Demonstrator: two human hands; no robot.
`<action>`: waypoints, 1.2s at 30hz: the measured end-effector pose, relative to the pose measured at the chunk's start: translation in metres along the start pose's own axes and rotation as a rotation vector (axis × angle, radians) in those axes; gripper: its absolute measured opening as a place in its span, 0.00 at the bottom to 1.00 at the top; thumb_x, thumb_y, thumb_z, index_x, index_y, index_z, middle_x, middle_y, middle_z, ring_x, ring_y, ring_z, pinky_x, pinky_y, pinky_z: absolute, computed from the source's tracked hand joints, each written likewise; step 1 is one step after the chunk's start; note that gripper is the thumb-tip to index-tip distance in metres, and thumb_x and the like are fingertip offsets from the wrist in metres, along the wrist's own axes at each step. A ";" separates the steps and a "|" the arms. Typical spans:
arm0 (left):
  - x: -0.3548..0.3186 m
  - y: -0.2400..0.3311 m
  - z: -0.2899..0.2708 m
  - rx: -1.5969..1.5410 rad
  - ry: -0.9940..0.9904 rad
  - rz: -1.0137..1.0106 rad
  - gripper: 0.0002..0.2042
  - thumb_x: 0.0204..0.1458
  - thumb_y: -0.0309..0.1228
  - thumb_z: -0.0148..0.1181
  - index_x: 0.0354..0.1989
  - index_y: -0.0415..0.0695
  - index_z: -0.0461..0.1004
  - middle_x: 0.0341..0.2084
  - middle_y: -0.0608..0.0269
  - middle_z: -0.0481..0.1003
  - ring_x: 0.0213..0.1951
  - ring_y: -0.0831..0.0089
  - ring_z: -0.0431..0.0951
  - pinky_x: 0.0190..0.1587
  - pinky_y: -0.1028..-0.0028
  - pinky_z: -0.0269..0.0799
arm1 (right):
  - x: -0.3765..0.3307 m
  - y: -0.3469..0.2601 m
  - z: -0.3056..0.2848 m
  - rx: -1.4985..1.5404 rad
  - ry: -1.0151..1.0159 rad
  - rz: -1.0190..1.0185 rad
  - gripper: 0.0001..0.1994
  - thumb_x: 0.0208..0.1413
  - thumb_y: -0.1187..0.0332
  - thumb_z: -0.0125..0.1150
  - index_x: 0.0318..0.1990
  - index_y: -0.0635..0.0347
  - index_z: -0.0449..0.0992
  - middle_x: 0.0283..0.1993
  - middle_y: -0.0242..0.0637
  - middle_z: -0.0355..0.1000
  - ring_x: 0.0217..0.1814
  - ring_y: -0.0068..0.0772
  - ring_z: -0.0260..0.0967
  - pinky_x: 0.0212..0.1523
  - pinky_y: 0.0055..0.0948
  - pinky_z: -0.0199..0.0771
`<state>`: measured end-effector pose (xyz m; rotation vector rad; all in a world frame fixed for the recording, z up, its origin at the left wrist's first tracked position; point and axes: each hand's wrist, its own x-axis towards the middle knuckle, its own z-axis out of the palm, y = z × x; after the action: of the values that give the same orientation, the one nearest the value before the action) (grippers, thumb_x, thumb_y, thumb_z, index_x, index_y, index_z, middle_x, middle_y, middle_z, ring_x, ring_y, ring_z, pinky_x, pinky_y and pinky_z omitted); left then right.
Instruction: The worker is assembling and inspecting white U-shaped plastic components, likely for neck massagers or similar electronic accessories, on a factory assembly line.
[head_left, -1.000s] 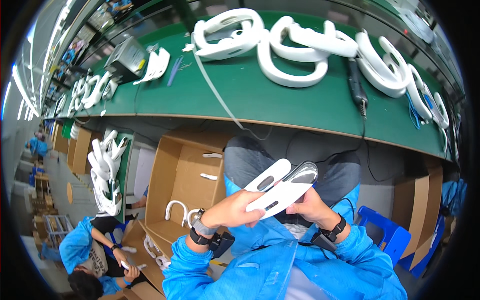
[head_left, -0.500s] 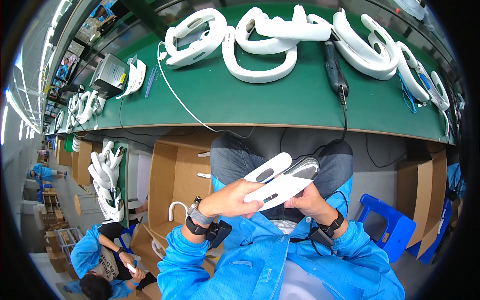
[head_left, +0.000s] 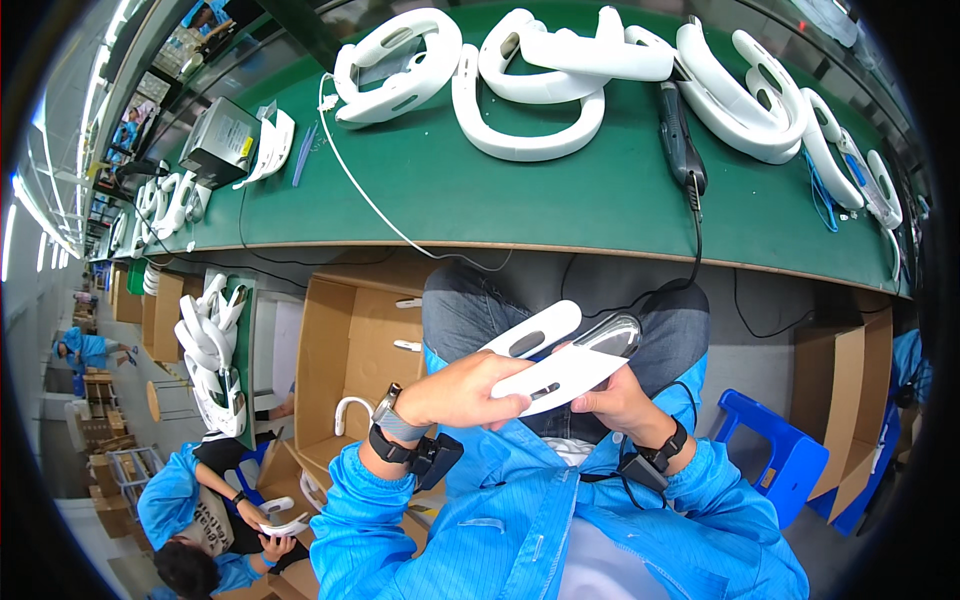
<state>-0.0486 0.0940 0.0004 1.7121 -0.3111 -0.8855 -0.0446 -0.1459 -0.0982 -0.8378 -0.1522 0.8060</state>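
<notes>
In front of my lap I hold a curved white plastic housing point(head_left: 560, 385) with a small dark slot and a glossy clear-and-silver end piece point(head_left: 622, 338). My left hand point(head_left: 462, 388) grips its left part, thumb on the near face. My right hand point(head_left: 615, 398) is closed round its underside near the glossy end. Another white arm point(head_left: 540, 328) with an oval opening shows just beyond; it looks like the other side of the same piece, but where they join is hidden.
Several white curved housings point(head_left: 530, 147) lie on the green bench point(head_left: 400, 205), along with a dark corded hand tool point(head_left: 682, 140). An open carton point(head_left: 350, 330) stands at my left, a blue stool point(head_left: 770, 450) at my right. A seated co-worker point(head_left: 205, 530) handles white parts at lower left.
The housing stays in both hands and has tilted slightly. My view has shifted a little against the bench. At lower left, the co-worker's hands have moved and a curved white part now shows in them.
</notes>
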 end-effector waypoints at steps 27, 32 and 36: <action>-0.010 -0.021 0.016 -0.199 0.116 0.035 0.16 0.57 0.31 0.49 0.50 0.35 0.69 0.23 0.58 0.75 0.25 0.71 0.77 0.32 0.72 0.73 | -0.004 0.014 0.005 -0.015 0.004 -0.042 0.33 0.53 0.65 0.68 0.63 0.65 0.60 0.60 0.38 0.65 0.63 0.31 0.61 0.64 0.34 0.59; 0.007 -0.025 0.063 0.240 0.621 0.278 0.20 0.58 0.27 0.50 0.58 0.35 0.66 0.49 0.46 0.67 0.49 0.54 0.70 0.55 0.63 0.64 | -0.003 0.024 0.025 -0.136 -0.064 -0.080 0.35 0.63 0.53 0.54 0.68 0.67 0.51 0.72 0.41 0.48 0.73 0.34 0.47 0.69 0.34 0.50; 0.009 -0.025 0.063 0.156 0.685 0.314 0.17 0.54 0.24 0.52 0.53 0.35 0.71 0.47 0.47 0.70 0.46 0.55 0.72 0.53 0.63 0.66 | -0.008 0.019 0.041 -0.160 0.143 -0.183 0.37 0.60 0.47 0.54 0.67 0.66 0.53 0.60 0.45 0.65 0.61 0.36 0.64 0.59 0.35 0.65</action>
<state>-0.0919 0.0524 -0.0319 1.9309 -0.1760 -0.0227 -0.0783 -0.1188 -0.0830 -1.0140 -0.1657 0.5657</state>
